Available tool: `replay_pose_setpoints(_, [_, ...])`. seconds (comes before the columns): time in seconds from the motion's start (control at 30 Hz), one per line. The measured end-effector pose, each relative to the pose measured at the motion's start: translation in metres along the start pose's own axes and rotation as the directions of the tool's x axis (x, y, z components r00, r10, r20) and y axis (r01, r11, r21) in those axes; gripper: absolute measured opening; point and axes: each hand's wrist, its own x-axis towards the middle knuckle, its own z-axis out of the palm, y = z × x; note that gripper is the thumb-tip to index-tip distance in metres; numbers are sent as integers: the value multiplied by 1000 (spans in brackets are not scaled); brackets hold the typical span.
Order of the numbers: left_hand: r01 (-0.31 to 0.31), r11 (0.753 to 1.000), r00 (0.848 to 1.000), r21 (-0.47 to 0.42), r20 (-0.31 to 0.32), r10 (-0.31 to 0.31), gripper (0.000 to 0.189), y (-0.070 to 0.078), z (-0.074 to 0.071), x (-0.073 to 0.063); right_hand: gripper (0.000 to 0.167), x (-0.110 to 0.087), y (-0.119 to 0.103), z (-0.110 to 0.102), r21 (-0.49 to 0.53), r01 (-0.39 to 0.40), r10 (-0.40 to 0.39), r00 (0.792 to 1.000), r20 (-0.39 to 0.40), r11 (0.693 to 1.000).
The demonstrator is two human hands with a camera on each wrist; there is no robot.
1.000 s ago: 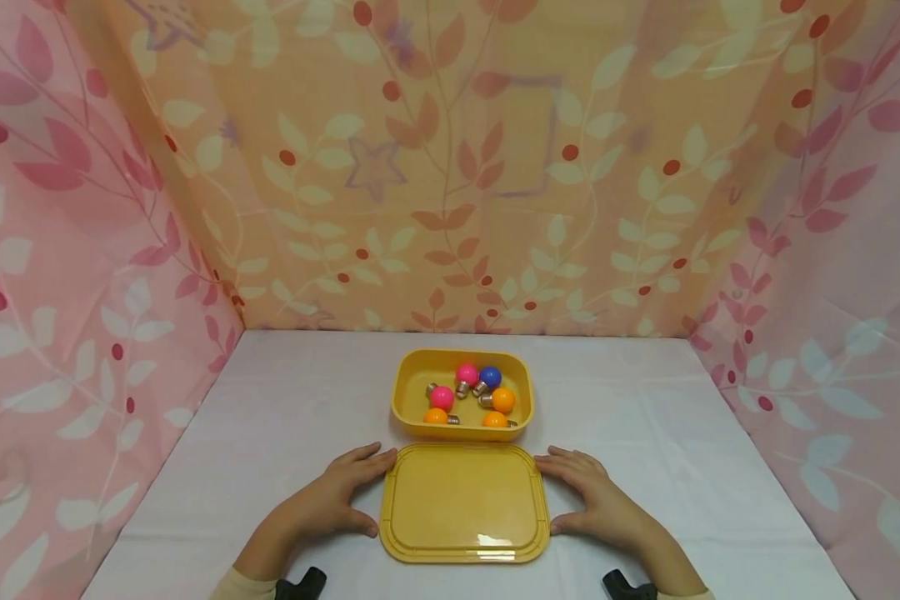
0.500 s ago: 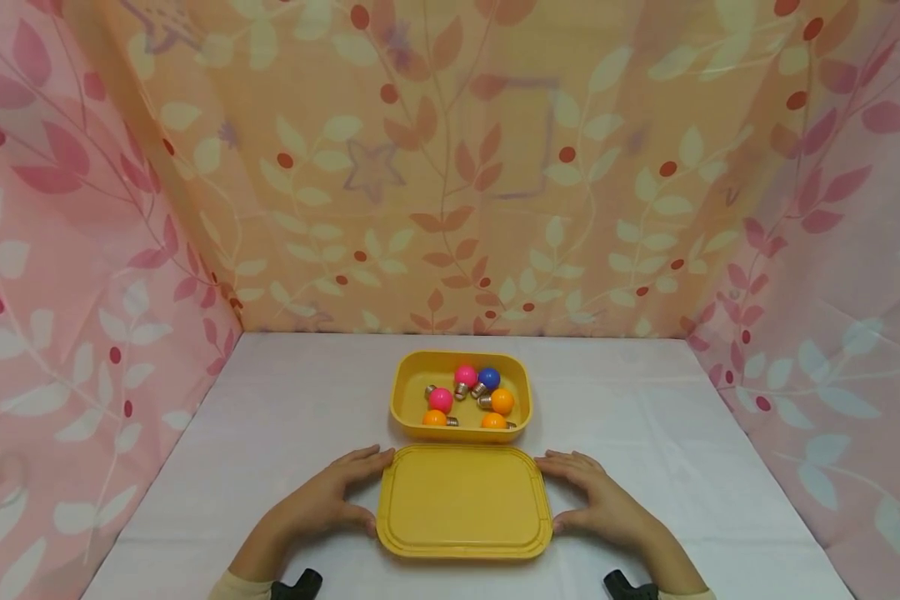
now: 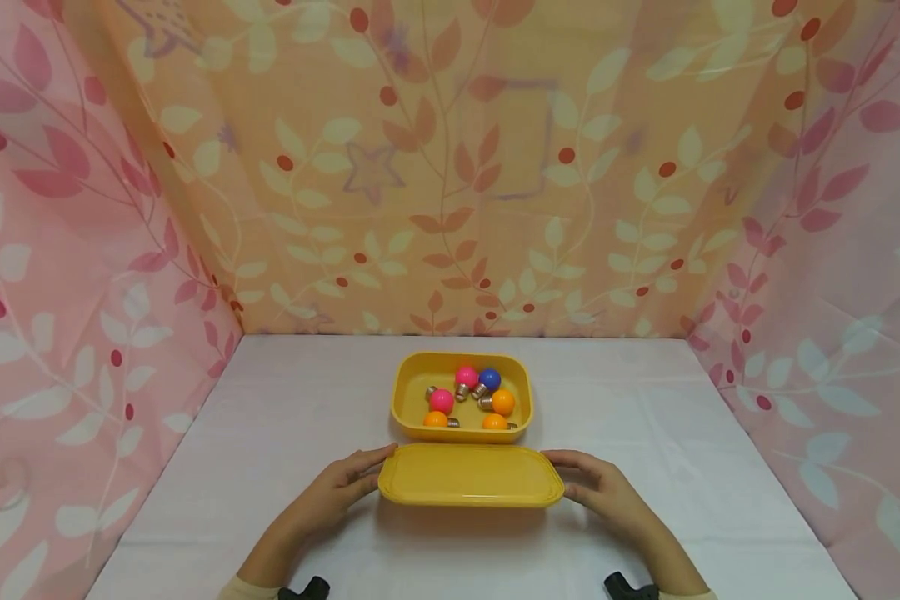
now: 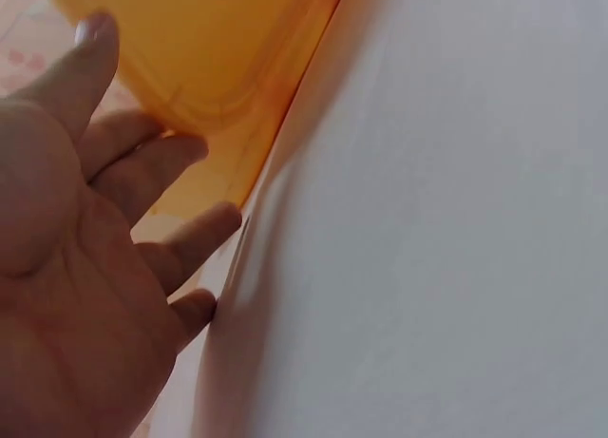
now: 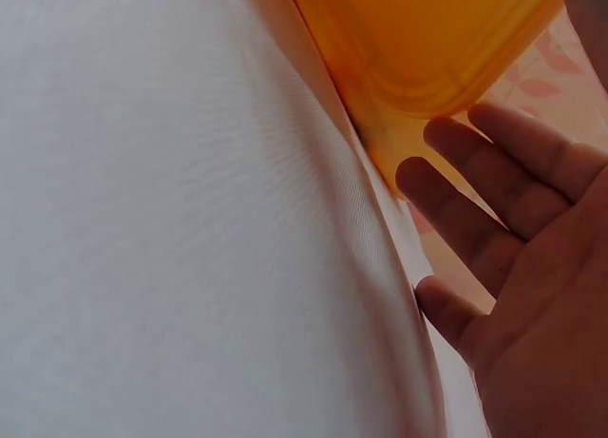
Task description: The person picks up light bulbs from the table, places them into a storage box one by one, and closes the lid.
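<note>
A yellow rectangular lid (image 3: 471,475) is tilted, its near edge raised above the table and a shadow below. My left hand (image 3: 337,492) holds its left end and my right hand (image 3: 607,492) its right end, thumbs at the near corners, fingertips by the far ones. In the left wrist view, thumb and fingers lie at the edge of the lid (image 4: 223,48); the right wrist view has fingertips at the lid's corner (image 5: 418,48). Just behind stands a yellow box (image 3: 457,434) with several bulb-shaped pieces, among them a blue bulb (image 3: 489,379) and a pink bulb (image 3: 441,401).
A white cloth covers the table (image 3: 285,400). Orange floral fabric (image 3: 450,167) hangs behind it, and pink floral fabric (image 3: 75,292) borders both sides. A dark wrist mount (image 3: 632,587) sits near each sleeve.
The lid's near edge has risen from the table, so the lid now leans and looks narrower. Both hands have lifted with it, thumbs moving up toward the fingers. The box stays put.
</note>
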Motion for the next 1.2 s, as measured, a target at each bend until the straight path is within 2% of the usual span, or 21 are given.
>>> replay_pose_setpoints(0.13, [22, 999, 998, 30, -63, -21, 51, 4, 5, 1, 35, 0, 0, 2, 71, -38, 38, 999, -7, 997])
replay_pose_setpoints(0.23, [57, 998, 993, 1, -102, -57, 49, 5, 8, 3, 33, 1, 2, 2, 128, -34, 35, 999, -7, 991])
replay_pose_setpoints(0.33, [92, 993, 985, -74, -140, -102, 46, 6, 12, 3, 31, 1, 4, 2, 166, 6, -5, 1000, -8, 986])
replay_pose_setpoints(0.47, [96, 979, 974, -180, -188, -130, 40, 6, 17, 5, 28, 2, 5, 3, 179, 53, -47, 998, -33, 982])
replay_pose_setpoints(0.53, [88, 975, 968, -204, -212, -132, 37, 7, 19, 6, 25, 3, 3, 4, 177, 60, -51, 997, -53, 982])
replay_pose_setpoints(0.67, [75, 974, 959, -215, -253, -130, 33, 8, 21, 7, 23, 3, 0, 7, 203, 61, -45, 995, -84, 977])
replay_pose_setpoints(0.9, [-6, 973, 951, -231, -302, -66, 31, 7, 24, 7, 21, 4, -3, 11, 219, 14, 13, 992, -124, 976])
replay_pose_setpoints(1.1, [1, 986, 939, -165, -338, -58, 28, 9, 24, 7, 18, 5, -6, 15, 228, -11, 51, 984, -171, 974])
replay_pose_setpoints(1.2, [-34, 992, 931, -122, -366, -13, 21, 9, 26, 8, 18, 5, -5, 16, 215, -5, 51, 976, -211, 977])
